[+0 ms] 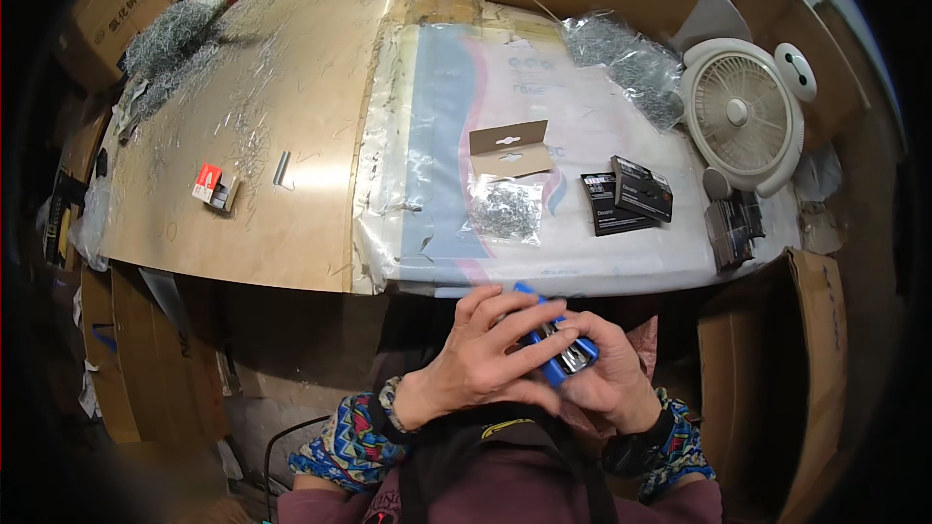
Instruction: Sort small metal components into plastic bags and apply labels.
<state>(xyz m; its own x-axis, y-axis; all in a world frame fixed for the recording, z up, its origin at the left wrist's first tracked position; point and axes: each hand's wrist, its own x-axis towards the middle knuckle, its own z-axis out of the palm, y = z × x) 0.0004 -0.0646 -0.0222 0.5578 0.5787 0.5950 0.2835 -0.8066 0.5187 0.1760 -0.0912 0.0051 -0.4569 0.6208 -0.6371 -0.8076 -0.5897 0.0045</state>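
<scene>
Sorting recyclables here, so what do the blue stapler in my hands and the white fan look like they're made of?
Blue stapler: likely glossy plastic shell, with a shiny metal part showing between both hands. White fan: apparently smooth moulded plastic, judging by its slatted grille and rounded housing.

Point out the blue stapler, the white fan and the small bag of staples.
blue stapler (553, 366), head view, on its blue body.
white fan (740, 113), head view, on its grille.
small bag of staples (506, 210), head view, on the staples.

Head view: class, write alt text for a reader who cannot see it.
Both hands, left hand and right hand, hold a blue stapler close to the body, below the table edge. On the table lie a clear bag of staples, black booklets and a white fan.
</scene>
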